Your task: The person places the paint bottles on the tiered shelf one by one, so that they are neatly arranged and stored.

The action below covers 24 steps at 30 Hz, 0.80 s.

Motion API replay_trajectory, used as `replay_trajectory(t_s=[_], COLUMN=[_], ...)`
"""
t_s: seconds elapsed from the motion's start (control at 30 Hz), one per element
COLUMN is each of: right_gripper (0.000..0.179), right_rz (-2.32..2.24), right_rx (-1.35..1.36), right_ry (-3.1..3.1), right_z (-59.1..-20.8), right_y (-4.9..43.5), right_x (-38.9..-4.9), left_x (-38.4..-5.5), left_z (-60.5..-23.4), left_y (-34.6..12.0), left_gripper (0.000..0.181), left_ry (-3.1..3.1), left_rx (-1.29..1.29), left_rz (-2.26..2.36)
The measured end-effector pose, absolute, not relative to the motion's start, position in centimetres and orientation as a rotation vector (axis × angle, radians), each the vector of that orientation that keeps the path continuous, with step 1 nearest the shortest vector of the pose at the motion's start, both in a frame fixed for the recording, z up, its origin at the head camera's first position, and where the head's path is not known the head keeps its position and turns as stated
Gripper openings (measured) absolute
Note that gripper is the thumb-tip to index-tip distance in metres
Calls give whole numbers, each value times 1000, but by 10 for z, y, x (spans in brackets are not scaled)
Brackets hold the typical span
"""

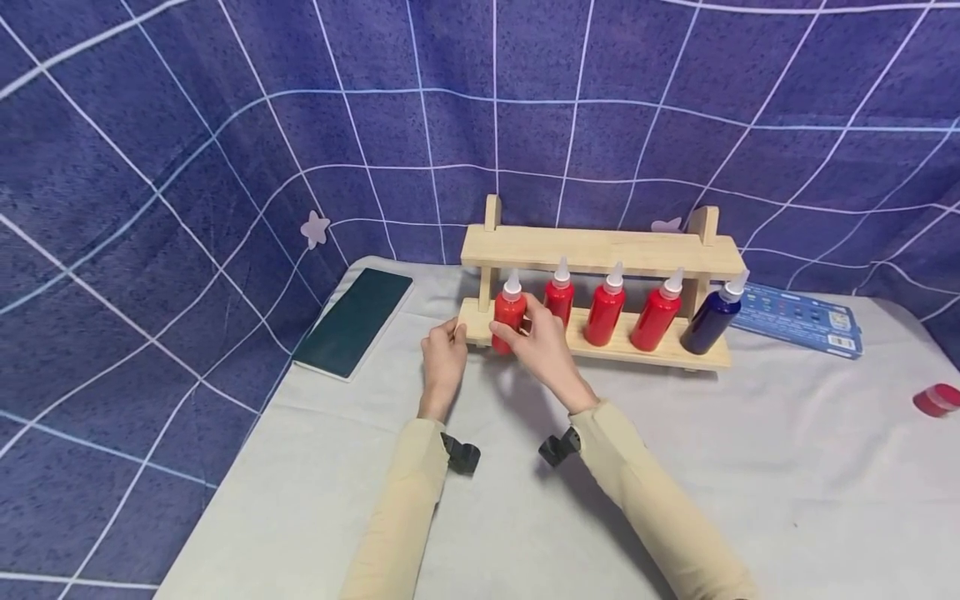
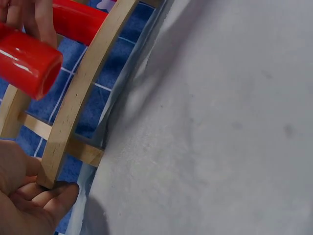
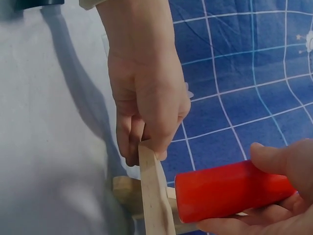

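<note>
My right hand grips a red squeeze bottle with a white pointed nozzle, fingers and thumb round its body. It holds the bottle over the left end of a two-tier wooden rack's lower shelf; in the right wrist view the red bottle's base shows beside the board. My left hand pinches the left end of that lower board, thumb above and fingers underneath. Three more red bottles and a dark blue bottle stand in a row along the lower shelf, the blue one rightmost.
The rack's upper shelf runs behind the nozzles. A dark green notebook lies on the left of the white-covered table. Behind the rack's right end is a blue printed box; a small red-lidded jar sits far right.
</note>
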State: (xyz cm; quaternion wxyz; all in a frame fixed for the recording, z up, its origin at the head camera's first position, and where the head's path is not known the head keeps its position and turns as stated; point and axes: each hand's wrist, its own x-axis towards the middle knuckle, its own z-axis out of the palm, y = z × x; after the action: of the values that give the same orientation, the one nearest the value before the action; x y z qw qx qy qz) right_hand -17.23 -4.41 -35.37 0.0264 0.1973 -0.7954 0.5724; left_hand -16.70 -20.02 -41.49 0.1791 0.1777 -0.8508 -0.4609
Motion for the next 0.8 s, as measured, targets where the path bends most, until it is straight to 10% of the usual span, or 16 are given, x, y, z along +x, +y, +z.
replay_trajectory(t_s=[0.8], right_gripper=[41], right_rz=[1733], right_rx=[522], right_ry=[-2509], right_z=[-362], right_y=[-64], right_x=[-202], left_x=[-167], left_z=[-415], left_y=[-200], left_gripper=[28], left_ry=[-2412], left_rx=[484], left_rz=[-1245])
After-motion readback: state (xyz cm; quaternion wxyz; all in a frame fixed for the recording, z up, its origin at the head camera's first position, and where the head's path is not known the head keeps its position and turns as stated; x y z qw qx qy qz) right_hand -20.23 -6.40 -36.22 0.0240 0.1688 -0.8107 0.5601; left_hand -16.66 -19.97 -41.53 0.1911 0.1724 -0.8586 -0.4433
